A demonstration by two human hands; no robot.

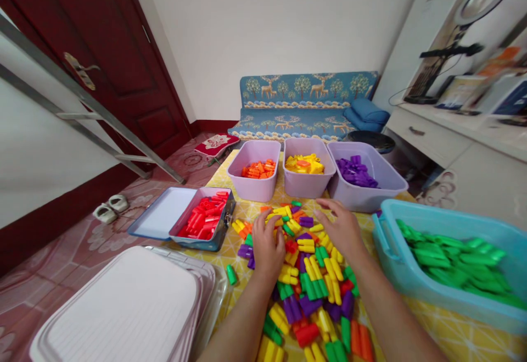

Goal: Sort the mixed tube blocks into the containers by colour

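A mixed pile of plastic bullet-shaped building blocks [313, 285] in yellow, green, purple, red and orange covers the middle of the table. At the pile's far left side, my left hand [267, 244] rests over the blocks with its fingers curved and apart; I see nothing held firmly in it. On the far right side of the pile, my right hand [341, 229] hovers low with thumb and fingers spread, holding nothing. Yellow blocks [284, 211] lie between the two hands. A single green block [231, 274] lies apart, left of my left forearm.
Along the table's back stand lilac bins of orange blocks [258, 170], yellow blocks [305, 164] and purple blocks [356, 172]. A turquoise bin [389, 241] of green blocks is at right. Left are an open case [220, 241] of red blocks and stacked white lids [119, 307].
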